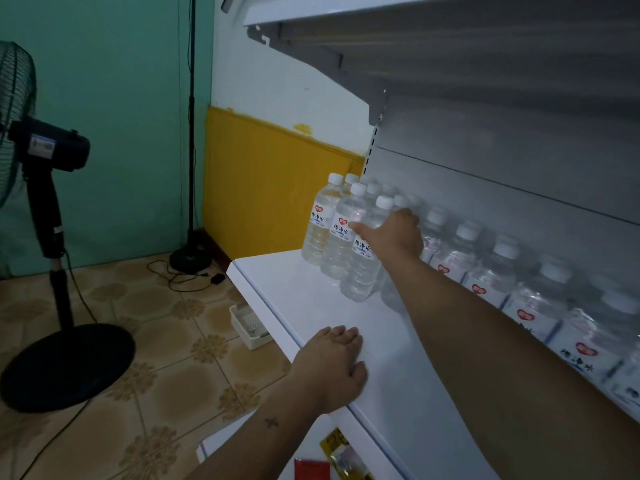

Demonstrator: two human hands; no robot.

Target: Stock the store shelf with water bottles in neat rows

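Here my left hand (334,367) lies flat on the white metal shelf (346,306), holding nothing; my right hand (398,233) presses the end clear plastic water bottles (349,237), grip unclear. Overpushing could topple them off the shelf end.

A small shop: white metal display shelf (346,306) stocked with rows of water bottles (485,268).
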